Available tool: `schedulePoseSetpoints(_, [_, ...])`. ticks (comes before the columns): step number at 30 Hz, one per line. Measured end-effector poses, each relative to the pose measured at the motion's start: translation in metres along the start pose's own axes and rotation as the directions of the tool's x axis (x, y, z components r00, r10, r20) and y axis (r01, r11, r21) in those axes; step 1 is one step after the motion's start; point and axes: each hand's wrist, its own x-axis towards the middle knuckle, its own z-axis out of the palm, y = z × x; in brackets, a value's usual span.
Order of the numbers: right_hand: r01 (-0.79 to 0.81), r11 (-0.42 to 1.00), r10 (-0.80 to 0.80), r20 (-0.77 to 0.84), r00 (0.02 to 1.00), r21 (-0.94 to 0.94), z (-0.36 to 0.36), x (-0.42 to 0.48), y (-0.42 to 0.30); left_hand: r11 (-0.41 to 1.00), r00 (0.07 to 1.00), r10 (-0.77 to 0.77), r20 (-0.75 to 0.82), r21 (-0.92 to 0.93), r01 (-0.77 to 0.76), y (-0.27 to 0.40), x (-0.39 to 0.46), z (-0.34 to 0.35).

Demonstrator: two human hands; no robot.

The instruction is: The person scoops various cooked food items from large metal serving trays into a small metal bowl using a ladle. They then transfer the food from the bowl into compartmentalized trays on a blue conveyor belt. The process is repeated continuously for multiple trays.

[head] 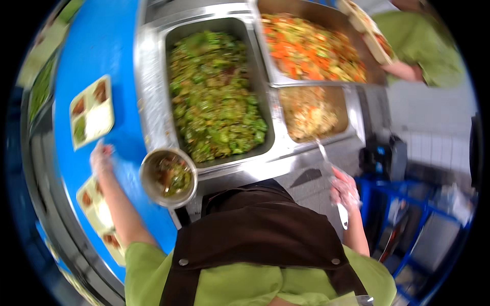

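My right hand (345, 190), in a clear plastic glove, grips the white handle of a serving spoon (325, 155). The spoon's far end reaches to a small steel pan of pale shredded food with orange bits (312, 114). On the left, my gloved left hand (102, 155) is over the blue conveyor belt (126, 160), close to the near edge of a compartment tray (100, 116) with white rice, green vegetable and brown pieces; whether it touches is unclear. More trays (92, 206) lie partly behind my left forearm.
A round steel pot (168, 178) with greens stands beside the belt. Ahead are a deep pan of chopped greens (218, 99) and a pan of carrot and cabbage (310, 48). A person in a green sleeve (425, 46) holds trays at upper right. A blue metal rack (417, 206) stands right.
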Motion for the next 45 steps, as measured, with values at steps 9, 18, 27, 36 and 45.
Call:
schedulePoseSetpoints(9, [0.006, 0.964, 0.111, 0.423, 0.899, -0.266, 0.071, 0.014, -0.061, 0.916, 0.913, -0.396, -0.097, 0.027, 0.400, -0.019, -0.235, -0.015])
schedulePoseSetpoints(18, [0.322, 0.931, 0.023, 0.910, 0.414, -0.170, 0.311, 0.074, -0.116, 0.866, 0.867, -0.487, 0.109, -0.072, 0.495, -0.042, -0.266, -0.010])
schedulePoseSetpoints(27, [0.663, 0.680, 0.034, 0.917, 0.397, -0.313, 0.498, 0.144, -0.146, 0.748, 0.828, -0.503, -0.248, -0.604, 0.273, -0.015, -0.204, -0.068])
schedulePoseSetpoints(36, [0.892, -0.447, 0.019, 0.997, -0.069, 0.070, 0.566, 0.190, -0.185, 0.728, 0.791, -0.449, -0.415, -0.683, 0.055, -0.013, -0.173, -0.081])
schedulePoseSetpoints(45, [0.941, -0.314, -0.409, 0.913, -0.012, -0.129, 0.496, 0.156, -0.140, 0.877, 0.792, -0.333, -0.513, -0.478, 0.059, -0.016, -0.168, -0.072])
